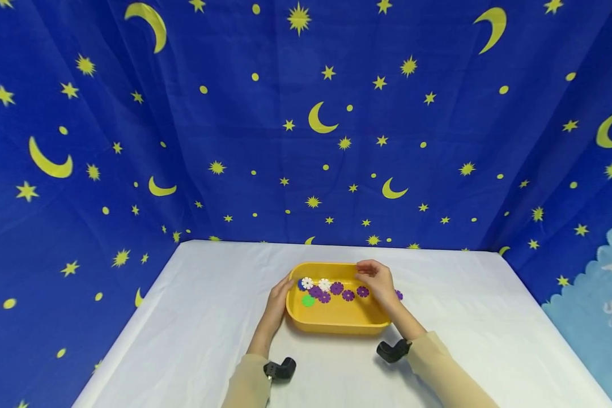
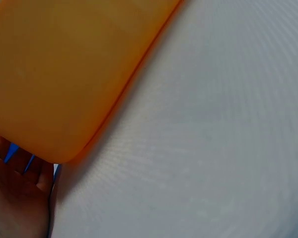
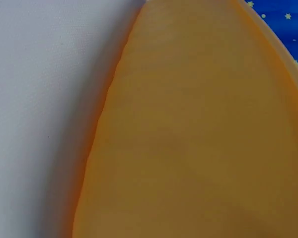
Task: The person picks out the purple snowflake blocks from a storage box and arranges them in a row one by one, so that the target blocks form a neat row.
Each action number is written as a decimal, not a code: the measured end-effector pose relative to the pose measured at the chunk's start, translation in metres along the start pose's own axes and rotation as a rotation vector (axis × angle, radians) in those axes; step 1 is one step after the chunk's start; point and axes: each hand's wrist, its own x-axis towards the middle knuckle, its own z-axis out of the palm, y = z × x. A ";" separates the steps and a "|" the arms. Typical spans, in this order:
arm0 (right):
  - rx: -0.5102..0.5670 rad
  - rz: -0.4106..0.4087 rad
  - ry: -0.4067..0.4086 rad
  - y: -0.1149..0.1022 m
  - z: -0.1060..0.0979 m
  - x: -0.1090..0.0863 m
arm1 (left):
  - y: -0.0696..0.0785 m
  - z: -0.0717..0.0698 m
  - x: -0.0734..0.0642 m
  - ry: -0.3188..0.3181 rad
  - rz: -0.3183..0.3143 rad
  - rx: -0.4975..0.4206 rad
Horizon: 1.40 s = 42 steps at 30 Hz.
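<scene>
A yellow plastic tub (image 1: pixel 336 328) stands on the white-covered table and holds several flower-shaped discs. Purple discs (image 1: pixel 336 288) run across its middle, white discs (image 1: pixel 324 284) and a blue disc (image 1: pixel 301 285) lie toward the back left, and a green disc (image 1: pixel 308 301) lies in front of them. My left hand (image 1: pixel 276 303) grips the tub's left end, thumb at the rim, fingers along the outside wall. Over the right end bends my right hand (image 1: pixel 379 281), fingers toward the inside; whether they pinch anything is hidden. The tub's wall fills much of both wrist views.
One purple disc (image 1: pixel 399 294) shows outside the tub, just right of my right wrist. White cloth covers the table (image 1: pixel 224 294). A blue curtain (image 1: pixel 265 141) with moons and stars hangs behind and at the sides.
</scene>
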 end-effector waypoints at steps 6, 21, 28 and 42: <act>-0.055 0.071 -0.091 0.001 0.004 0.006 | 0.002 -0.001 0.001 0.000 -0.003 -0.006; -0.144 0.126 -0.313 0.006 0.014 0.011 | 0.006 -0.003 0.001 -0.018 0.023 -0.015; -0.258 0.054 -0.365 0.007 0.016 0.007 | 0.005 -0.003 0.003 -0.014 0.017 -0.009; -0.357 -0.001 -0.395 0.011 0.013 0.001 | -0.001 0.001 0.000 -0.016 -0.013 -0.014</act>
